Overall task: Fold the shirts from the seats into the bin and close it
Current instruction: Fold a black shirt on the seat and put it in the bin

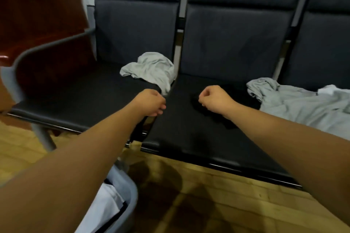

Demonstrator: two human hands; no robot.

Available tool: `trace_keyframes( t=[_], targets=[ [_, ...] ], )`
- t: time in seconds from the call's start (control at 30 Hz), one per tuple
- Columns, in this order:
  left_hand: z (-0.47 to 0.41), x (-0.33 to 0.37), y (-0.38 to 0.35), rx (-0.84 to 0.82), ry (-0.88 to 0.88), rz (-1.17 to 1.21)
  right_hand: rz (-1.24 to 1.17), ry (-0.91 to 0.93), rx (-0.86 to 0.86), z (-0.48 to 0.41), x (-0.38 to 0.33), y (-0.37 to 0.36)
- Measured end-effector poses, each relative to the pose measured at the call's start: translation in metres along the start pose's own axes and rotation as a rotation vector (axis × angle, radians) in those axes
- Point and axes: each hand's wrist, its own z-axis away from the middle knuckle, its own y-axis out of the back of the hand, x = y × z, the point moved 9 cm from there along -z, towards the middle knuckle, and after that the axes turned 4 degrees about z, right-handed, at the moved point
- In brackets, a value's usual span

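The grey bin [130,193] stood open on the wooden floor [217,204] at the lower left, 1 white cloth [106,206] inside it, its rim just below the left forearm. 3 dark seats [75,98] ran across, with bare floor before their front edges. 1 crumpled grey shirt [151,70] lay at the back right corner of the left seat, whose front stayed bare. The left hand [151,102] hung over the gap between seats, fingers curled in; I could not tell whether it pinched anything. The right hand [214,100] was curled likewise above 1 dark cloth [229,122] on the middle seat, grip unclear. A second grey shirt [295,106] sprawled rightward, 1 white piece [333,91] on it.
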Motion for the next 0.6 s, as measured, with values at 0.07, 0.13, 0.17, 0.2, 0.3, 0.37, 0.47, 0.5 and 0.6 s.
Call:
trace_keyframes(
  t=[0.07, 0.13, 0.17, 0.2, 0.3, 0.37, 0.47, 0.5, 0.6],
  targets=[
    [-0.008, 0.016, -0.039, -0.056, -0.035, 0.02, 0.06, -0.044, 0.054, 0.001, 0.043, 0.026],
    [-0.017, 0.022, -0.074, -0.104, -0.044, 0.038, 0.141, -0.075, 0.105, 0.004, 0.082, 0.043],
    [-0.021, 0.022, -0.091, -0.12, -0.048, 0.029, 0.184, -0.087, 0.112, 0.005, 0.102, 0.046],
    [-0.026, 0.019, -0.106, -0.13, -0.049, 0.013, 0.216, -0.093, 0.101, 0.005, 0.12, 0.045],
    [-0.035, 0.003, -0.138, -0.142, -0.048, -0.088, 0.311, -0.045, 0.025, 0.006, 0.16, 0.028],
    [-0.043, -0.003, -0.145, -0.117, -0.064, -0.195, 0.48, 0.028, 0.046, 0.004, 0.17, 0.02],
    [-0.055, -0.008, -0.148, -0.064, -0.062, -0.203, 0.513, 0.113, 0.133, 0.002, 0.165, 0.016],
    [-0.058, -0.008, -0.15, -0.063, -0.063, -0.177, 0.488, 0.129, 0.137, 0.001, 0.162, 0.014],
    [-0.069, -0.007, -0.157, -0.086, -0.033, 0.008, 0.379, 0.165, 0.006, -0.005, 0.155, 0.0]
  ],
)
